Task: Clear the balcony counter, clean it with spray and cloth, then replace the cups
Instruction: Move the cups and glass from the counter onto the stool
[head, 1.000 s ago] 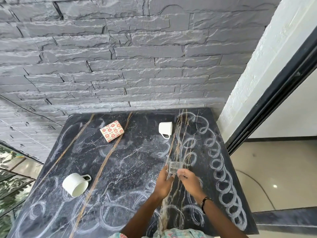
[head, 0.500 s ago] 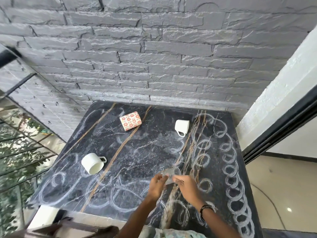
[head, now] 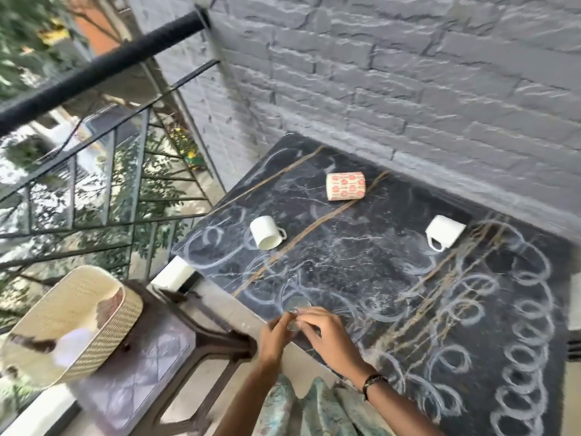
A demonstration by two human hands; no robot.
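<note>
Counter [head: 361,265] bears 3 tipped cups: 2 white [head: 266,232] [head: 444,231], 1 floral [head: 345,185]; 2 hands [head: 275,336] [head: 327,333] pinch 1 clear glass [head: 297,308]

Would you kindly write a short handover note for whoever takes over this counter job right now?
Both hands, left hand and right hand, hold a clear glass together at the counter's near left edge.
Lying on their sides on the counter: white cup, second white cup, flowered cup.
A woven basket sits on the stool to the left.
Done: no cleaning; chalk swirls remain.
Left: clear the cups, spray, wipe, replace the cups.
</note>
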